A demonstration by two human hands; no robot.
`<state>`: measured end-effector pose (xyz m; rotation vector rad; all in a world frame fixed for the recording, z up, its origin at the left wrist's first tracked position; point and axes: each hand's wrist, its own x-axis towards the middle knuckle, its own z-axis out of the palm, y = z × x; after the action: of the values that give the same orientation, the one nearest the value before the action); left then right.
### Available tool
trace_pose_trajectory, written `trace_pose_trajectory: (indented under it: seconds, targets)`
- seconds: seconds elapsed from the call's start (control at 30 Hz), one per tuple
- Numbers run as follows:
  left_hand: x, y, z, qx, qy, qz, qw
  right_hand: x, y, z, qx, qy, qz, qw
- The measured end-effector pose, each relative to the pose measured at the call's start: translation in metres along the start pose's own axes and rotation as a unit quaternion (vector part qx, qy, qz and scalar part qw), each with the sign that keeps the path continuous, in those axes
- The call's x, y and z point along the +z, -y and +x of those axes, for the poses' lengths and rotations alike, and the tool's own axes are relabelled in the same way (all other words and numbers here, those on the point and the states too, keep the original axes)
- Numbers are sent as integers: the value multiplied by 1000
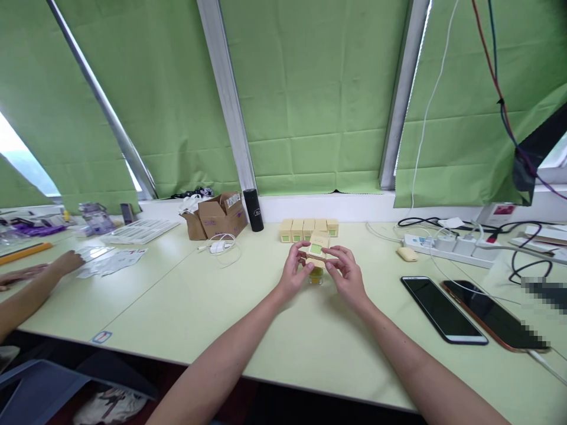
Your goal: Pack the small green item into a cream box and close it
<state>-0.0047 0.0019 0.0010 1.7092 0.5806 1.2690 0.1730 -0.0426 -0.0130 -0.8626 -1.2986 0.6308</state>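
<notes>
My left hand (293, 269) and my right hand (345, 270) meet over the middle of the pale green table (186, 307). Between their fingertips they pinch a small cream box with a green label (317, 248), its flap partly lifted. Under the box a small yellow jar (316, 276) stands on the table, mostly hidden by my fingers. Just behind my hands a row of several matching cream boxes (308, 229) stands near the window sill.
Two phones (443, 309) lie at the right, near a power strip (447, 244) with cables. A black cylinder (253, 210), a brown cardboard box (220, 216) and a white cable (220, 246) sit behind left. Another person's arm (31, 289) rests far left beside papers (110, 261).
</notes>
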Motion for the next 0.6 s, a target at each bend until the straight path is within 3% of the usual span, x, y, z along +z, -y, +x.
trace_pose_trajectory:
  seconds: [0.6]
  targets:
    - [2, -4, 1, -2, -17, -11, 1000, 2, 6, -2, -18, 18, -3, 1000]
